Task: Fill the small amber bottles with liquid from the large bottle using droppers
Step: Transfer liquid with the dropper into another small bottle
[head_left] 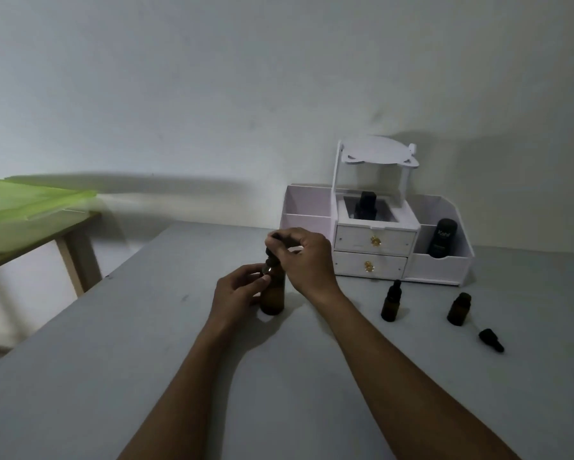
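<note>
Left hand [241, 288] grips the large bottle [273, 298]; arched right hand [307, 258] pinches the dropper [268, 255].

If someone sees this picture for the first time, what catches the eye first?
The two hands meeting at the centre of the table: the left hand holds the large amber bottle near its neck, and the right hand pinches the dropper on top. To the right stand two small amber bottles, with a loose black dropper lying beside them.

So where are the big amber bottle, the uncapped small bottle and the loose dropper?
Large amber bottle [272, 298]: head view, lower body.
Uncapped small amber bottle [458, 313]: head view, body.
Loose dropper [490, 338]: head view, black bulb.
</note>
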`<state>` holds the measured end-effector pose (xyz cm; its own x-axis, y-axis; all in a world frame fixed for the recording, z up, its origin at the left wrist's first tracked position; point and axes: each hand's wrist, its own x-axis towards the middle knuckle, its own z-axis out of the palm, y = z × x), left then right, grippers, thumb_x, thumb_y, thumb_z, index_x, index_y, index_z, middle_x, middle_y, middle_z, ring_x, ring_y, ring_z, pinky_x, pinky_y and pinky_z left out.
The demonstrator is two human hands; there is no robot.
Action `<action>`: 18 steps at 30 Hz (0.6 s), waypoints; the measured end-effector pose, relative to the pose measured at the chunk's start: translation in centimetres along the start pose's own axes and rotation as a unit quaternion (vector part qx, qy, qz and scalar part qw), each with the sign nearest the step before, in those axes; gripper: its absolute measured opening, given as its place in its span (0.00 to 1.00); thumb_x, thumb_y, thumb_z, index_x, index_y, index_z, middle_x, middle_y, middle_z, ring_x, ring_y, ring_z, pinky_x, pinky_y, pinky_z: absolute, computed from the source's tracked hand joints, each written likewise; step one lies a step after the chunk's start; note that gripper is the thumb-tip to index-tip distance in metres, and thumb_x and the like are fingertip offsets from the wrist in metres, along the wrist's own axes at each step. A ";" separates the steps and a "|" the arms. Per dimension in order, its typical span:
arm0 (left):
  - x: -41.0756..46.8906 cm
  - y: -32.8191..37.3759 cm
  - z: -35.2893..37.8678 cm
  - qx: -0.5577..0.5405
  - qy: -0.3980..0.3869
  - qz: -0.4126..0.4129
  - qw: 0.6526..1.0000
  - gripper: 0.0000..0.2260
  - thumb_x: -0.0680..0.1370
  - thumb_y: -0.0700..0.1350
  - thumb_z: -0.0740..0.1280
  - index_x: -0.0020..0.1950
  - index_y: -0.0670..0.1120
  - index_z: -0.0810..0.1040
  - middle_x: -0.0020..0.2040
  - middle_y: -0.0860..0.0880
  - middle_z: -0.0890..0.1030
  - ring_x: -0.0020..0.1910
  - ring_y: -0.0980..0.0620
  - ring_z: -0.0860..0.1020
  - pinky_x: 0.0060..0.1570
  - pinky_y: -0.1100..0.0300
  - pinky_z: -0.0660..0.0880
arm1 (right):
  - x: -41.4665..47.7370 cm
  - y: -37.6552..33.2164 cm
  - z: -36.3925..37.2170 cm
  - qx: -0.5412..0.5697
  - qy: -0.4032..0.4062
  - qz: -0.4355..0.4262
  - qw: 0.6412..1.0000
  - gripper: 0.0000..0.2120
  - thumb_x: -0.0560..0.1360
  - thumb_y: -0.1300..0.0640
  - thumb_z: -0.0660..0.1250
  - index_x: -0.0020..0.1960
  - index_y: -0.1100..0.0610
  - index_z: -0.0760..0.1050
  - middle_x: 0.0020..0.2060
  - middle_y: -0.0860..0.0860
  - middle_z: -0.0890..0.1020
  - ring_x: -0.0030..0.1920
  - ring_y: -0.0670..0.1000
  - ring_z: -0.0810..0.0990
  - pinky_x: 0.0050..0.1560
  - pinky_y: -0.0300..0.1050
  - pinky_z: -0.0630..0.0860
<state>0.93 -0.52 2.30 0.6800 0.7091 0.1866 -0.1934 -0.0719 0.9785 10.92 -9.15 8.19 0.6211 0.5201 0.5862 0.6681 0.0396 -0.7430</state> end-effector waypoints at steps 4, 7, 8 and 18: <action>-0.2 0.3 0.1 -0.003 -0.003 -0.007 1.000 0.09 0.78 0.39 0.68 0.52 0.53 0.81 0.53 0.47 0.84 0.54 0.44 0.81 0.47 0.55 0.79 | 1.1 -1.8 -1.3 0.033 0.017 -0.022 0.999 0.09 0.75 0.56 0.72 0.53 0.58 0.84 0.45 0.50 0.86 0.40 0.30 0.79 0.41 0.22 0.73; 0.0 0.1 -0.2 0.024 -0.001 -0.001 1.000 0.09 0.77 0.42 0.69 0.54 0.55 0.81 0.56 0.47 0.83 0.59 0.42 0.79 0.57 0.45 0.77 | 2.3 -3.9 -2.8 0.055 0.032 -0.044 0.997 0.07 0.76 0.56 0.72 0.51 0.57 0.84 0.43 0.49 0.87 0.40 0.35 0.81 0.43 0.26 0.76; 0.0 0.1 -0.2 0.042 0.007 0.014 0.999 0.10 0.76 0.46 0.71 0.56 0.56 0.80 0.56 0.49 0.82 0.59 0.44 0.79 0.59 0.44 0.76 | 2.7 -4.7 -3.6 0.066 0.040 -0.053 0.996 0.07 0.75 0.56 0.72 0.51 0.57 0.84 0.42 0.49 0.87 0.40 0.36 0.82 0.44 0.29 0.78; -5.0 4.0 5.4 0.093 0.187 0.287 0.935 0.09 0.76 0.45 0.68 0.55 0.48 0.81 0.43 0.55 0.82 0.43 0.59 0.81 0.43 0.64 0.77 | 1.1 -6.7 -16.9 0.125 0.165 -0.105 0.973 0.05 0.76 0.62 0.71 0.51 0.58 0.83 0.40 0.48 0.86 0.41 0.45 0.86 0.45 0.37 0.82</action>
<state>0.59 -8.13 5.73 0.2005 0.7088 0.6763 -0.3004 -0.6126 0.7311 14.04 -23.25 19.32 0.6071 0.1779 0.7745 0.6996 0.3424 -0.6271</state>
